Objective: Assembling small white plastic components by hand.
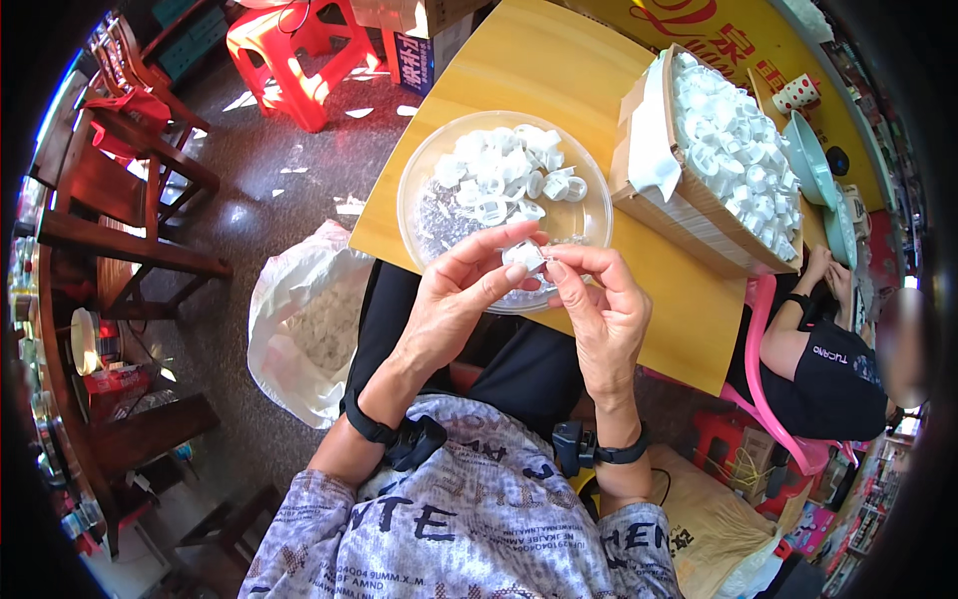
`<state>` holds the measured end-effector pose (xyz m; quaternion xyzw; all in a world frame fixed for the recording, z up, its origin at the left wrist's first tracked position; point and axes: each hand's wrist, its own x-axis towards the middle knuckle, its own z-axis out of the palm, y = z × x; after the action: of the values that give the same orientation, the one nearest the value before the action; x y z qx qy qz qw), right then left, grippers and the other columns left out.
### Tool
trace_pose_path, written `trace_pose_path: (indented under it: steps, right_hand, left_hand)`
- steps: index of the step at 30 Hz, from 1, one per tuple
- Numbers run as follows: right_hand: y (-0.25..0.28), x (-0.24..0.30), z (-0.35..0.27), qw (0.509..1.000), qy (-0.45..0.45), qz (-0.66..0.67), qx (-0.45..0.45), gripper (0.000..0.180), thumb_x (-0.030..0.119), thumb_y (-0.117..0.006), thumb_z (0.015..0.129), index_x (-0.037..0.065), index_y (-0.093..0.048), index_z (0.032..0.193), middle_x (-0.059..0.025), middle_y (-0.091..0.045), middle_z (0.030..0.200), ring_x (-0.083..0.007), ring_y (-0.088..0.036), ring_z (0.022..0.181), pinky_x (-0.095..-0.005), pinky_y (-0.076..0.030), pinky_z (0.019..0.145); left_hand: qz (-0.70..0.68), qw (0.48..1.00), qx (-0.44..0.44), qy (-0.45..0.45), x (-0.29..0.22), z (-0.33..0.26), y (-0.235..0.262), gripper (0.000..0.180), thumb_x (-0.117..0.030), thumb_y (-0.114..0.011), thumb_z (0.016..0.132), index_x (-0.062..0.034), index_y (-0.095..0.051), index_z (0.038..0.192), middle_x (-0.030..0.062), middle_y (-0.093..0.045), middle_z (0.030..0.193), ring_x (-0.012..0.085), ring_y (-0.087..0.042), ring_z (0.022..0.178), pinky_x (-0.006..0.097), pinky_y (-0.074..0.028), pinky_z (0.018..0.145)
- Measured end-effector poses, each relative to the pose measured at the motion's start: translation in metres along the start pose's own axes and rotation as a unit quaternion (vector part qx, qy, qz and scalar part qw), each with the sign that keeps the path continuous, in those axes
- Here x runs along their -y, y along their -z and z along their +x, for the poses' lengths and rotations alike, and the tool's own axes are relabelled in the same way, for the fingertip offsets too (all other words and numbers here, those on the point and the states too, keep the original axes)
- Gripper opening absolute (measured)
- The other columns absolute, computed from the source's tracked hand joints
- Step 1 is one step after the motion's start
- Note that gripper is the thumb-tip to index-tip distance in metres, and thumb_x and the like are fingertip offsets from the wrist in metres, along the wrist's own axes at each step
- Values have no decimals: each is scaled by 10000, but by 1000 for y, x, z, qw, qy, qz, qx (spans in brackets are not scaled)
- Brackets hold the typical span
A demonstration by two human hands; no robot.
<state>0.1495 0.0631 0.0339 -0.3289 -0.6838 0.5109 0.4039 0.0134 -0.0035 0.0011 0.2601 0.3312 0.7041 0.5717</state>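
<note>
Over the near rim of a clear round plastic bowl [407, 185], my left hand [454, 290] pinches a small white plastic part [521, 257] between thumb and fingers. My right hand [607, 317] meets it from the right, thumb and index finger pressed together at the part's edge. A tiny clear bit seems to show at those fingertips, too small to name. In the bowl lie many similar white plastic parts [499, 165], heaped toward the far side. Small clear pieces [439, 222] are spread along the bowl's left side.
A cardboard box [689, 205] full of white parts stands right of the bowl on the yellow wooden table [689, 339]. Left of my legs, an open white sack [274, 329] rests on the floor. Beyond are a red stool [289, 55] and wooden chairs. Another person [813, 364] sits at right.
</note>
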Motion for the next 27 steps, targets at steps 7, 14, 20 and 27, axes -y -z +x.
trace_pose_path:
  steps: [7, 14, 20, 27]
  right_hand:
    - [-7, 1, 3, 999, 25, 21, -12, 85, 35, -641, 847, -2, -620, 920, -72, -666, 951, -80, -616, 755, -202, -509, 576]
    - [-9, 5, 3, 1000, 16, -14, 8, 81, 28, -633, 853, -11, -619, 923, -102, -631, 998, -91, -595, 793, -201, -512, 618]
    - [-13, 3, 4, 999, 30, -28, 1, 81, 26, -645, 839, 2, -624, 913, -82, -645, 965, -92, -608, 778, -199, -510, 580]
    - [-12, 4, 4, 1000, 0, 25, -16, 71, 30, -649, 841, -10, -623, 892, -62, -658, 913, -66, -592, 728, -192, -492, 536]
  left_hand:
    - [-1, 1000, -2, -29, 1, 4, 4, 390, -79, -578, 896, -23, -476, 1268, 106, -539, 1218, 149, -517, 1102, 305, -445, 934]
    - [2, 1000, 5, -23, 3, 3, 10, 403, -72, -586, 889, -27, -480, 1275, 99, -544, 1213, 143, -510, 1115, 294, -437, 940]
    - [5, 1000, 4, -19, 2, 4, 13, 403, -58, -595, 882, -22, -489, 1269, 91, -536, 1228, 135, -506, 1116, 287, -435, 942]
    - [58, 997, -7, -40, -2, 2, 12, 431, 0, -621, 846, -8, -503, 1261, 67, -498, 1228, 130, -501, 1111, 269, -446, 932]
